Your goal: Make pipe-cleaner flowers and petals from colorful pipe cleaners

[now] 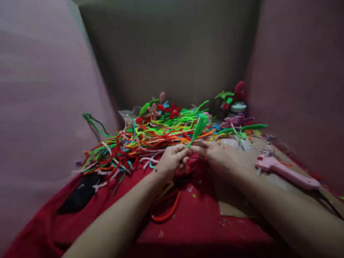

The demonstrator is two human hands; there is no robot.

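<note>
A green pipe-cleaner leaf (199, 127) stands up at a tilt between my hands, its narrow lower end pinched in the fingertips. My left hand (172, 159) is closed on the base of the leaf from the left. From the right, the fingers of my right hand (212, 154) press together at that same base. Both hands are close to each other, just in front of a heap of coloured pipe cleaners (161, 134). Under my left wrist lie orange-handled scissors (168, 214), partly hidden by my hand and arm.
A pink glue gun (290, 173) rests at the right on a cardboard sheet (233, 204). Purple flower (236, 121) and lidded jar (238, 108) stand behind. Red and pink pipe-cleaner flowers (174, 111) sit atop the heap. A black object (80, 193) lies left on the red cloth (204, 229).
</note>
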